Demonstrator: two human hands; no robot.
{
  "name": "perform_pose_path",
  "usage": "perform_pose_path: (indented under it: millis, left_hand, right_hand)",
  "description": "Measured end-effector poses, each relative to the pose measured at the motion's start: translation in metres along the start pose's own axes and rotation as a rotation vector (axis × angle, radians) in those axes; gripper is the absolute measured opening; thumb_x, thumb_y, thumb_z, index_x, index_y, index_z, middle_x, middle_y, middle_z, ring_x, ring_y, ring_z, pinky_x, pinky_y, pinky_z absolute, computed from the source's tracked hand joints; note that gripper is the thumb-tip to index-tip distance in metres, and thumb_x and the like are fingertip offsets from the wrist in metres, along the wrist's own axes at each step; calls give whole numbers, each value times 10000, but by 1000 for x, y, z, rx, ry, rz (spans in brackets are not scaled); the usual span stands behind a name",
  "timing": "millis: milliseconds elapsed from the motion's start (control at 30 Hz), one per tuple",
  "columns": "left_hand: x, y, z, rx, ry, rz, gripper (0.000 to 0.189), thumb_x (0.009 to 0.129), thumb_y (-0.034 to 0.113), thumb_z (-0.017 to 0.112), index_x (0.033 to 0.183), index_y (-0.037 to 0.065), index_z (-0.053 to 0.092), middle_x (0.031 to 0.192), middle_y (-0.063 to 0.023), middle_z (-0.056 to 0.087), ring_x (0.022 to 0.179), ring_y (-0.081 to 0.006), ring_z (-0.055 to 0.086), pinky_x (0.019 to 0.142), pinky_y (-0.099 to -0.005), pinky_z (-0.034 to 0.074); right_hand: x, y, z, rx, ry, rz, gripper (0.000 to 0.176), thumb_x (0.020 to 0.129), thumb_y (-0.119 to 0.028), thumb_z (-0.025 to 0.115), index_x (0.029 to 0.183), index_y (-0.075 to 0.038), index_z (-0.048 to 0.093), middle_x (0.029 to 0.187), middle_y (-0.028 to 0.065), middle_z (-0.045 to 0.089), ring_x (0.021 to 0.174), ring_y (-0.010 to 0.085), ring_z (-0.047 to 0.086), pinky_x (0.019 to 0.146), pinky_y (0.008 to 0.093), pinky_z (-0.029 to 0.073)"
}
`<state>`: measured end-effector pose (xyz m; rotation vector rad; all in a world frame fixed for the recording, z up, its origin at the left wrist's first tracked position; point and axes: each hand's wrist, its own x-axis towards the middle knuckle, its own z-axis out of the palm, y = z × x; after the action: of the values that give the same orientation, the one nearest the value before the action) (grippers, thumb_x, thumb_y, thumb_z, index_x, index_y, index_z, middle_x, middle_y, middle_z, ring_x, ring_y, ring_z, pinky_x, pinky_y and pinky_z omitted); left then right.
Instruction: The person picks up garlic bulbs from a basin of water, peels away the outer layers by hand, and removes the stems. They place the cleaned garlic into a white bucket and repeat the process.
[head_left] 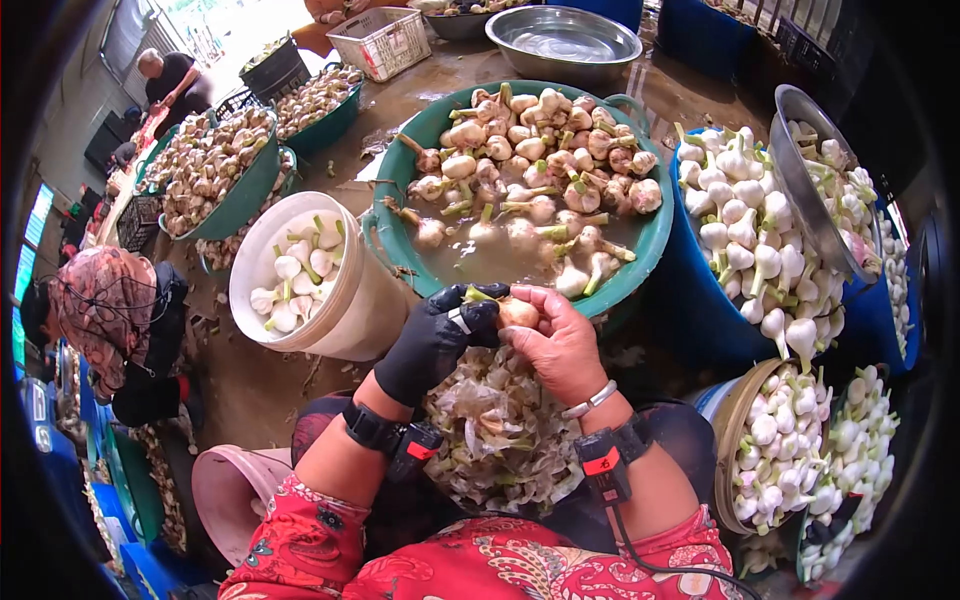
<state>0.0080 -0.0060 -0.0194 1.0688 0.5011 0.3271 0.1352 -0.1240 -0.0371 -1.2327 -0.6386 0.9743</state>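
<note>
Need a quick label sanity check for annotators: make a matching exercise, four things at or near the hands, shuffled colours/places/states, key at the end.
Things
1. Left hand
2. Right hand
3. Lone garlic bulb
4. Large green basin

Places and states
A. Holds many bulbs in murky water
B. Bare, with a bracelet at the wrist
C. Between the fingers of both hands
D. Covered by a black glove

Pairs: 1-D, 2-B, 3-C, 4-A
</note>
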Motion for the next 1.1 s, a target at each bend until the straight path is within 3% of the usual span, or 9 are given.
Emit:
perform_pose_path:
  millis: [300, 500, 633, 733, 833, 900, 1000, 1033, 1100]
  left_hand:
    - [-4, 11, -9, -24, -4, 3, 354, 920, 166, 564, 1226, -9, 542, 1016, -84, 640, 877, -160, 629, 797, -293, 515]
    - [4, 6, -16, -38, 49, 1, 259, 905, 146, 595, 1115, -5, 606, 888, -50, 654, 746, -118, 619, 683, -249, 502]
    - [4, -9, -17, 21, 62, 1, 240, 884, 118, 611, 1089, -6, 620, 891, -52, 655, 756, -127, 617, 698, -263, 501]
    - [3, -6, -9, 122, 109, 34, 161, 876, 80, 597, 1016, 24, 654, 843, -16, 644, 708, -99, 581, 653, -254, 477]
    - [6, -12, -23, 520, 59, 146, 230, 864, 63, 620, 1087, 10, 634, 925, -27, 658, 804, -119, 609, 767, -266, 485]
    - [5, -18, -25, 1036, 17, 476, 251, 870, 31, 602, 1120, 20, 627, 927, -11, 647, 827, -96, 595, 766, -258, 480]
    - [4, -22, -16, 904, 19, 491, 229, 893, 30, 561, 1109, 37, 637, 914, -15, 635, 832, -97, 592, 769, -259, 480]
    - [4, -18, -12, 181, 46, 73, 239, 912, 70, 540, 1133, 31, 621, 895, -23, 624, 831, -112, 601, 783, -267, 484]
    - [1, -5, -18, 144, -5, 30, 315, 905, 118, 552, 1187, -20, 570, 904, -29, 624, 826, -121, 606, 784, -267, 491]
  right_hand:
    - [9, 7, 10, 165, 16, 57, 385, 878, -67, 606, 1247, -15, 508, 1009, 34, 629, 842, 74, 589, 721, 219, 503]
    - [8, 26, 15, -173, 65, -285, 399, 902, -145, 589, 1249, 21, 486, 884, 19, 595, 773, 69, 531, 714, 216, 459]
    - [0, 16, 20, -188, 68, -298, 423, 942, -235, 543, 1284, -4, 446, 829, 14, 573, 749, 74, 531, 685, 209, 455]
    - [-3, 13, 17, 52, 91, -85, 389, 971, -305, 474, 1247, -31, 462, 796, 36, 575, 675, 96, 540, 601, 217, 450]
    - [-1, 8, -3, 493, -210, 505, 403, 975, -421, 408, 1112, -56, 509, 791, 135, 627, 591, 154, 549, 475, 246, 422]
    - [-1, 6, -11, 530, -307, 603, 400, 968, -420, 422, 1093, -53, 516, 793, 144, 628, 586, 154, 551, 474, 248, 425]
    - [-1, 3, -21, 648, -452, 725, 381, 948, -402, 471, 1059, -43, 536, 820, 166, 639, 627, 176, 599, 495, 258, 461]
    - [-3, -2, -22, 616, -385, 657, 375, 943, -389, 487, 1075, -40, 532, 838, 177, 644, 665, 193, 619, 513, 266, 479]
    - [-2, -4, -23, 669, -277, 513, 376, 932, -343, 522, 1157, -44, 495, 895, 202, 652, 738, 235, 653, 568, 289, 524]
